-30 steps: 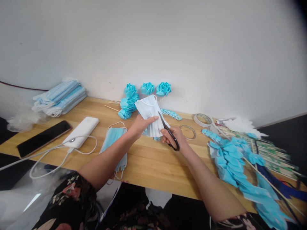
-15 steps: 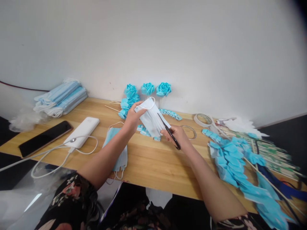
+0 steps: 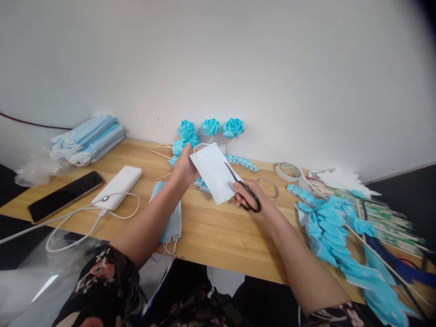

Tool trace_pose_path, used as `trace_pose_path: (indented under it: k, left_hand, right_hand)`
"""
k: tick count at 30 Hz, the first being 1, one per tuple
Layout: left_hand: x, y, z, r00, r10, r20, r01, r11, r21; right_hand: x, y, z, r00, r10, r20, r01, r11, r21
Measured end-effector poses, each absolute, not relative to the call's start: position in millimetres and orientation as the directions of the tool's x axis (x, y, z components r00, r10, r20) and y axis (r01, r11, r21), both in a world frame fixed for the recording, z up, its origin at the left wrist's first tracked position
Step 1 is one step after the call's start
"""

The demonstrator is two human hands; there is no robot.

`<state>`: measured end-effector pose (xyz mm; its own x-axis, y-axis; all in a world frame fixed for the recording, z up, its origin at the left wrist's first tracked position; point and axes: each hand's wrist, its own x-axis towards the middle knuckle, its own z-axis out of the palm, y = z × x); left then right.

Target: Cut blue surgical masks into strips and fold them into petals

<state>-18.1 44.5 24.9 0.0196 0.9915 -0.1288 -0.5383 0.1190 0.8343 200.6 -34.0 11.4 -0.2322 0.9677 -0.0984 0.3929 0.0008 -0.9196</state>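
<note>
My left hand is closed on the upper left end of a pale face mask, holding it stretched above the wooden table. My right hand grips black scissors by the handles. The blades point up and left and lie against the mask's right edge. Blue cut pieces lie on the table under the mask. Another blue mask lies flat beneath my left forearm.
Three blue mask flowers stand against the wall. A stack of masks, a phone and a white power bank with cable lie left. Tape rolls and a heap of blue folded pieces with sticks lie right.
My left hand shifted from the mask's lower edge to its upper left end, turning the mask flat toward me. The scissors moved slightly right, staying at the mask's right edge.
</note>
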Motion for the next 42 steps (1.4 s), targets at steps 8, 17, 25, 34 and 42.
trace_pose_path:
  k: [8, 17, 25, 34, 42]
  left_hand:
    - [7, 22, 32, 0.284, 0.957, -0.05, -0.591, 0.216, 0.777]
    - [14, 11, 16, 0.278, 0.96, -0.011, -0.455, 0.142, 0.879]
    - [18, 10, 7, 0.24, 0.968, -0.075, -0.388, 0.166, 0.907]
    - [15, 10, 17, 0.204, 0.978, -0.049, -0.428, 0.134, 0.894]
    - [2, 29, 16, -0.075, 0.996, -0.041, -0.549, -0.007, 0.835]
  right_hand:
    - [194, -38, 17, -0.264, 0.963, -0.056, 0.227, 0.006, -0.974]
    - [192, -40, 18, -0.262, 0.962, -0.072, 0.228, -0.011, -0.974]
    - [184, -42, 18, -0.202, 0.978, -0.047, 0.179, -0.01, -0.984]
    - [192, -44, 28, -0.339, 0.939, -0.058, 0.251, 0.03, -0.968]
    - [217, -41, 38, -0.505, 0.852, -0.14, 0.279, 0.007, -0.96]
